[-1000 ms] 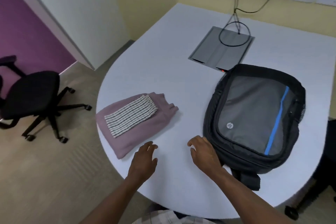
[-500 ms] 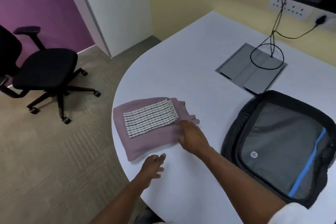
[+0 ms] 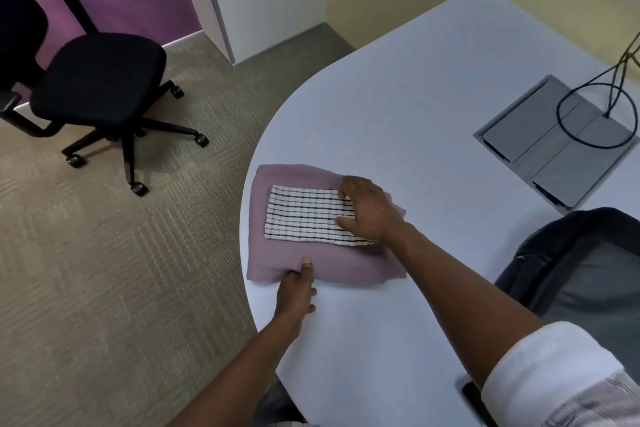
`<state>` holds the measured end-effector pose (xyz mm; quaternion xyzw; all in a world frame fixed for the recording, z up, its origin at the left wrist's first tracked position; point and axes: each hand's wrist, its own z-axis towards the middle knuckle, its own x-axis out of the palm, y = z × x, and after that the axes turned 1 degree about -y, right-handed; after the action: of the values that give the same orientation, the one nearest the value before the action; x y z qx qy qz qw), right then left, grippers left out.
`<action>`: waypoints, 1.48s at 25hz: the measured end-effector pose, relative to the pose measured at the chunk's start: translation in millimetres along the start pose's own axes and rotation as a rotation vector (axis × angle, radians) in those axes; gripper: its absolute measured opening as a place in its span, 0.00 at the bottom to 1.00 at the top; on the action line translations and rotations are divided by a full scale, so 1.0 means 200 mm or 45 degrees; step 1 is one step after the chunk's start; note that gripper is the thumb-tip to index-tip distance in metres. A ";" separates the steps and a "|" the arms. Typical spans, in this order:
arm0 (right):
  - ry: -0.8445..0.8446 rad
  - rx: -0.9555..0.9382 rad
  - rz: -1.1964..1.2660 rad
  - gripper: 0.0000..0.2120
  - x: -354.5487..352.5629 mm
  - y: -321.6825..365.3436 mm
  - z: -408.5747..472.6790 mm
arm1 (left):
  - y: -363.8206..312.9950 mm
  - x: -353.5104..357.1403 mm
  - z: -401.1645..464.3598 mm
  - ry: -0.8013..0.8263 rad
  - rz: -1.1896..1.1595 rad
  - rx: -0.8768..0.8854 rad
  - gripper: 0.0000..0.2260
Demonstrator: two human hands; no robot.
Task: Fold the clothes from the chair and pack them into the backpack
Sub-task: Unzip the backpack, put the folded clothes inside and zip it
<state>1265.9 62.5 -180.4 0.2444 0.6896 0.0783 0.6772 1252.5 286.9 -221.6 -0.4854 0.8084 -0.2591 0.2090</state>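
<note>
Reaching in from the near edge of the pale worktop (image 3: 398,135), left hand (image 3: 295,291) pinching the near hem of the folded mauve garment (image 3: 322,262), thumb on top and fingers tucked under; just beyond, right hand (image 3: 372,210) lying on the right end of the folded striped cloth (image 3: 304,215), fingers spread and loosely bent, thumb resting on the stripes, holding nothing tight; striped cloth sitting flat on top of the mauve garment, both lying near the worktop's left edge; to the right, dark backpack (image 3: 554,253) lying flat, partly out of frame, apart from the clothes; farther back, grey cable hatch (image 3: 540,139) carrying a looped black cable (image 3: 568,121); off to the far left, black chair (image 3: 100,80) standing on the carpet with nothing on its seat
</note>
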 end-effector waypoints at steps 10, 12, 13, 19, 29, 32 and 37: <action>0.037 0.255 0.269 0.23 0.11 -0.08 0.24 | -0.33 -0.22 0.44 -0.207 0.175 0.169 0.27; 0.013 0.386 0.340 0.27 0.12 -0.11 0.25 | -0.38 -0.21 0.52 -0.214 0.183 0.167 0.32; 0.014 0.447 0.381 0.29 0.13 -0.13 0.26 | -0.41 -0.21 0.54 -0.216 0.166 0.168 0.30; 0.061 0.578 0.540 0.36 0.15 -0.16 0.29 | -0.49 -0.10 0.49 -0.081 -0.251 0.141 0.25; 0.137 0.677 0.657 0.32 0.09 -0.16 0.35 | -0.45 -0.04 0.54 0.017 -0.303 0.161 0.41; 0.139 0.629 0.645 0.31 0.10 -0.15 0.32 | -0.45 -0.03 0.53 -0.014 -0.275 0.179 0.42; 0.071 0.545 0.568 0.26 0.15 -0.12 0.23 | -0.39 -0.02 0.53 -0.033 -0.136 0.204 0.42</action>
<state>1305.6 45.2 -221.2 0.5245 0.6380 0.0848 0.5574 1370.1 235.8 -255.3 -0.5128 0.7553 -0.3275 0.2436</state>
